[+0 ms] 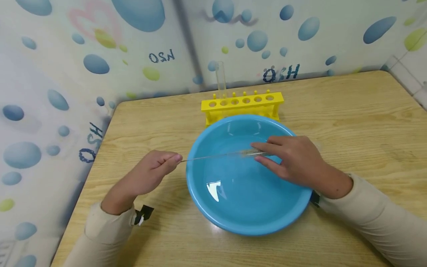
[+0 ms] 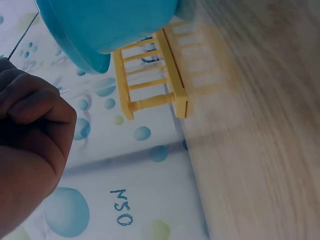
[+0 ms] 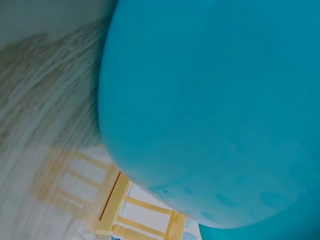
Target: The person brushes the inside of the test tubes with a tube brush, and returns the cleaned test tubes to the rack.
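My left hand [image 1: 150, 172] grips the thin twisted-wire handle of a test tube brush [image 1: 213, 156], left of a blue basin [image 1: 195, 185]. From there the wire runs across to a clear glass test tube [image 1: 260, 153], with the blurred bristles at the tube's mouth. Thumb and fingers of my right hand [image 1: 297, 161] hold that tube over the basin, hiding its far end. Curled fingers of the left hand [image 2: 37, 115] and a bit of wire [image 2: 24, 35] appear in the left wrist view. The right wrist view shows the basin's outer side [image 3: 200, 115], not the hand.
A yellow test tube rack [image 1: 241, 105] stands just behind the basin, with one clear tube [image 1: 220, 76] upright in it. Water with a bright reflection lies in the basin. Behind the wooden table [image 1: 350, 122] is a wall with a printed dot pattern [image 1: 257, 40].
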